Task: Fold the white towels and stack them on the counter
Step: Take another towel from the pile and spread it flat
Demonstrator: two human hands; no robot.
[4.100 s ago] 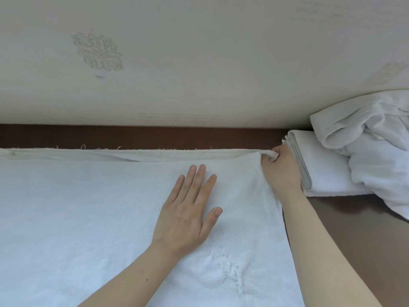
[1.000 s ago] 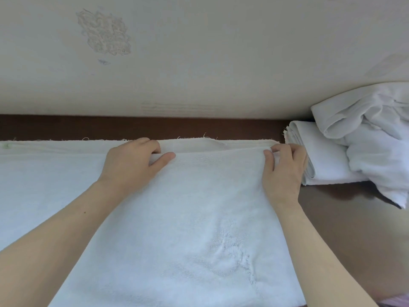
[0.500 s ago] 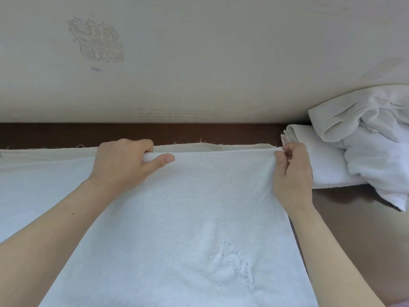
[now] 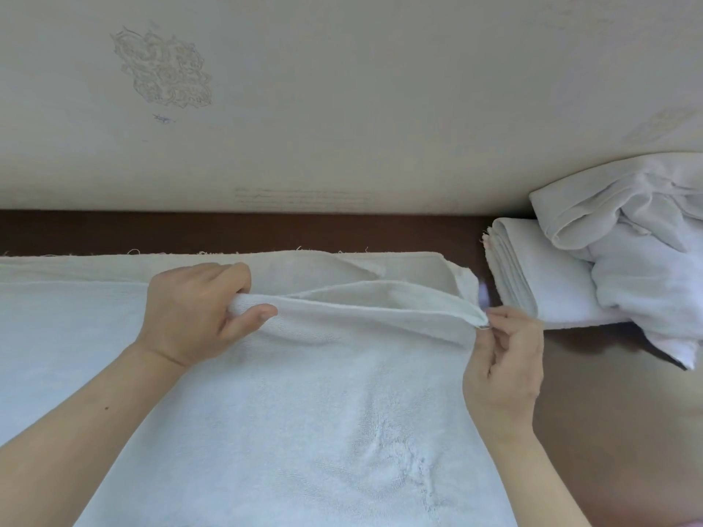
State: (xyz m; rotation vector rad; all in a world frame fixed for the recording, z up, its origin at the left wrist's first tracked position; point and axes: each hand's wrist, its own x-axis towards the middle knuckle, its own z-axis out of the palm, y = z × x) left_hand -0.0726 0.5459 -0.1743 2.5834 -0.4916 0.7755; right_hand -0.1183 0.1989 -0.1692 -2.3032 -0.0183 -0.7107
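The large white towel (image 4: 304, 412) lies spread on the desk (image 4: 608, 431), reaching from the left edge of the view to just short of the folded towel (image 4: 547, 283) on the right. It lies in at least two layers. The lower layer sits flat, and its frayed far edge runs along a dark brown strip (image 4: 228, 230) at the foot of the wall. The upper layer is raised along its far edge, so a gap opens between the layers.

The left grip (image 4: 194, 313) is closed on that raised edge, fingers curled over it and thumb pressed against the near side. The right grip (image 4: 502, 370) pinches the towel's far right corner between thumb and forefinger, with the other fingers loosely bent below. A faint embossed mark (image 4: 392, 450) shows in the pile of the towel, nearer the person.

The folded towel rests on the desk close to the wall, its stacked fold edges facing left. A crumpled heap of white towels (image 4: 639, 260) lies over its right part and hangs down onto the desk beyond it.

The desk top is smooth and brown. The wall (image 4: 380, 108) behind it is pale cream, with a faded ornamental motif (image 4: 163, 66) at the upper left.
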